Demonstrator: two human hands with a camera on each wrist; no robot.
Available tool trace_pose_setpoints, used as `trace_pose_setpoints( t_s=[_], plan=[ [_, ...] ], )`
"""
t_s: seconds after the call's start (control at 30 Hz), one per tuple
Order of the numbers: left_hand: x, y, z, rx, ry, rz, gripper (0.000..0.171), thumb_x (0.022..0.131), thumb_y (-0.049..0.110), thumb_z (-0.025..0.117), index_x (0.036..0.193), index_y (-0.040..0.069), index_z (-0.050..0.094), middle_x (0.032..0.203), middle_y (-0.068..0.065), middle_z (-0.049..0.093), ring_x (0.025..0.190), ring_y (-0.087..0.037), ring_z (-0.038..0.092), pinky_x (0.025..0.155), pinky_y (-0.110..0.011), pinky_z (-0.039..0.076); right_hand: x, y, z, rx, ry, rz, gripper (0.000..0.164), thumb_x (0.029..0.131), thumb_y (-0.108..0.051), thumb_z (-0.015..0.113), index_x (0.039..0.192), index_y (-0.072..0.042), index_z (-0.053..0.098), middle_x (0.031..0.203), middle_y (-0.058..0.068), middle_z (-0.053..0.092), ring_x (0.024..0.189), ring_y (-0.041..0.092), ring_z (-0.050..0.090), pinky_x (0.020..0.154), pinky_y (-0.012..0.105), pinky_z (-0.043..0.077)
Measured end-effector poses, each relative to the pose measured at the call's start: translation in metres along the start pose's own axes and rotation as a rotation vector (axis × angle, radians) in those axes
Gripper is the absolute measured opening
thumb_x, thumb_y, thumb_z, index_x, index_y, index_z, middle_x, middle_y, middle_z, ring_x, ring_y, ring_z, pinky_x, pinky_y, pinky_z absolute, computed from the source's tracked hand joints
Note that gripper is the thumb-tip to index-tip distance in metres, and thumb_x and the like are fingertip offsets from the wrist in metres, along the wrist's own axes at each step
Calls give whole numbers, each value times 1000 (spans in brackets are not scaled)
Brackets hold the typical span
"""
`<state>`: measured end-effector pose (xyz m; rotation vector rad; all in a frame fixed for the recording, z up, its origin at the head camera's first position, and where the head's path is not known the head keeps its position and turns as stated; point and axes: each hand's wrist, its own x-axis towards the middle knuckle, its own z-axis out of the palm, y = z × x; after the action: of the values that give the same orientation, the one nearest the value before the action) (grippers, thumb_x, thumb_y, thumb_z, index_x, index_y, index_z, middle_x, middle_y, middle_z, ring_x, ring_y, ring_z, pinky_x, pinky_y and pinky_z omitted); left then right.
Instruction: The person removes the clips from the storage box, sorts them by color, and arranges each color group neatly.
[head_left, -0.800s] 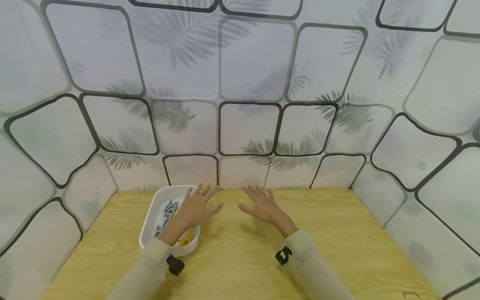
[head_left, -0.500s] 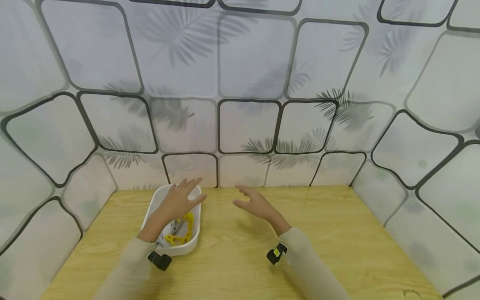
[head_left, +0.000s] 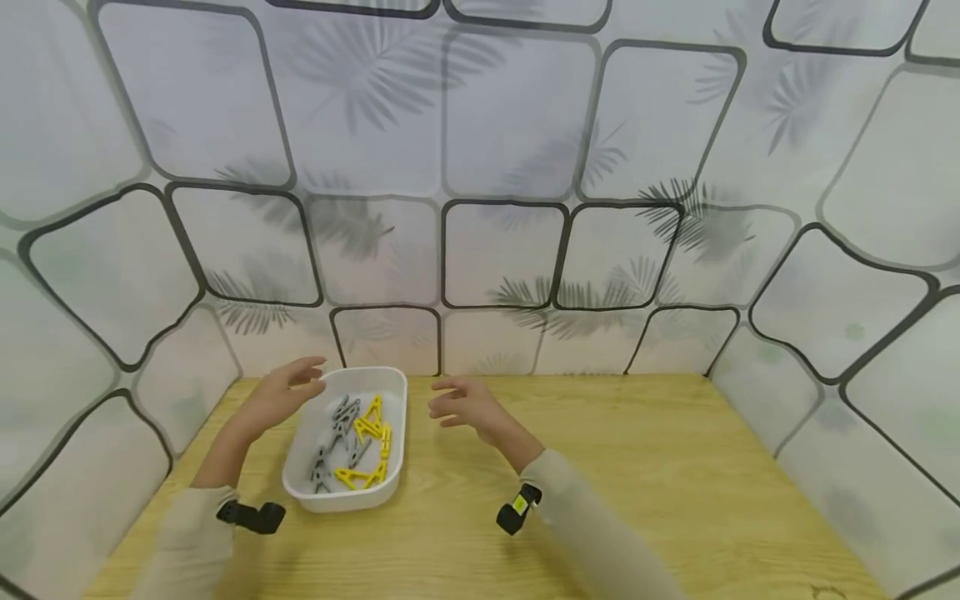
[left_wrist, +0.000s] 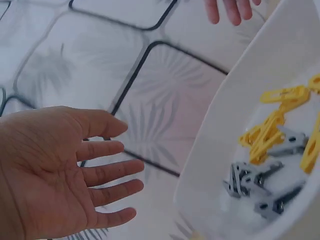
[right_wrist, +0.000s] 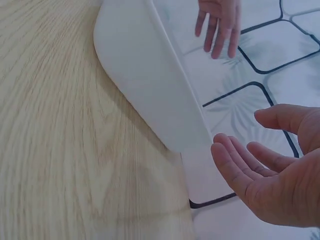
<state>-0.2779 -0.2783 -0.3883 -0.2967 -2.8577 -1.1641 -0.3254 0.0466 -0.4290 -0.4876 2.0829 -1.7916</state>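
A white plastic basin (head_left: 401, 442) stands on the left part of the table, holding several grey clothespins (head_left: 342, 417) and several yellow clothespins (head_left: 372, 477). Left of its far end hovers my left hand (head_left: 273, 400), fingers relaxed and nothing in it. Across from it, to the right of the basin, my right hand (head_left: 472, 407) is held in the air with loosely bent, empty fingers. In the left wrist view, the palm of the left hand (left_wrist: 55, 175) faces the basin wall. The right wrist view has the right hand (right_wrist: 280, 170) beside the basin's outer side (right_wrist: 145, 75).
The wooden table (head_left: 615, 467) reaches back to a patterned curtain (head_left: 495, 250), which also encloses both sides. Black wrist cameras are strapped to the left wrist (head_left: 255, 517) and the right wrist (head_left: 517, 510).
My left hand has moved left from over the basin to its outer side, uncovering the clothespins. My right hand has shifted left toward the basin, and its fingers have bent more.
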Motion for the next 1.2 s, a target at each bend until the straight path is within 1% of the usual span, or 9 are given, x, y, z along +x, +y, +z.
trace_pose_setpoints(
  t_s=[0.17, 0.3, 0.43, 0.57, 0.67, 0.83, 0.93, 1.1, 1.2],
  plan=[
    [-8, -29, -6, -114, -11, -59, 54, 106, 13, 53, 151, -12, 35, 143, -41, 47, 131, -56, 47, 102, -62, 47, 5, 3, 14, 45, 13, 30, 47, 95, -2, 67, 139, 8, 54, 120, 32, 68, 96, 26, 74, 89, 45, 61],
    [-10, -47, -6, -168, -68, -100, 55, 106, 9, 51, 150, -16, 30, 144, -44, 42, 132, -57, 44, 103, -61, 47, 10, 7, 24, 70, 25, 56, 44, 93, 2, 67, 135, 11, 55, 109, 31, 71, 88, 23, 73, 88, 45, 61],
    [-11, -60, -2, -254, -123, -146, 61, 104, 11, 54, 152, -16, 26, 145, -44, 39, 133, -56, 44, 105, -58, 48, 12, 12, 32, 93, 42, 93, 40, 92, 4, 67, 131, 11, 58, 100, 26, 73, 83, 20, 71, 90, 48, 60],
    [-10, -70, 3, -311, -141, -166, 67, 103, 14, 59, 152, -16, 25, 140, -39, 48, 122, -34, 59, 101, -50, 53, 14, 16, 37, 111, 39, 110, 39, 92, 5, 65, 130, 11, 58, 101, 26, 73, 83, 19, 71, 94, 51, 58],
    [-10, -72, 5, -349, -148, -177, 65, 104, 11, 58, 153, -16, 24, 138, -37, 51, 115, -19, 62, 100, -46, 54, 15, 18, 40, 106, 17, 123, 41, 92, 5, 66, 132, 10, 58, 106, 27, 73, 87, 21, 73, 92, 48, 59],
    [-11, -72, 7, -419, -149, -186, 58, 106, 8, 50, 154, -14, 25, 142, -36, 49, 113, -12, 63, 103, -46, 53, 17, 18, 45, 84, 11, 163, 40, 93, 0, 68, 132, 6, 61, 104, 22, 74, 86, 20, 73, 84, 38, 62],
    [-11, -73, 8, -454, -144, -192, 57, 106, 7, 51, 153, -14, 27, 138, -31, 55, 105, -2, 62, 98, -39, 56, 17, 17, 47, 93, 22, 172, 38, 93, 3, 67, 130, 7, 62, 102, 22, 75, 79, 17, 72, 80, 36, 63],
    [-9, -71, 13, -501, -147, -195, 57, 104, 5, 52, 152, -16, 29, 129, -17, 62, 99, 1, 62, 89, -27, 57, 17, 17, 44, 105, 43, 180, 37, 91, 7, 65, 128, 9, 62, 97, 22, 75, 73, 16, 69, 79, 37, 63],
    [-7, -69, 17, -519, -153, -185, 56, 104, 5, 52, 152, -15, 30, 128, -16, 63, 99, 0, 62, 88, -26, 57, 16, 17, 41, 107, 61, 187, 37, 91, 7, 65, 128, 9, 61, 91, 17, 74, 70, 15, 68, 79, 37, 63]
  ],
)
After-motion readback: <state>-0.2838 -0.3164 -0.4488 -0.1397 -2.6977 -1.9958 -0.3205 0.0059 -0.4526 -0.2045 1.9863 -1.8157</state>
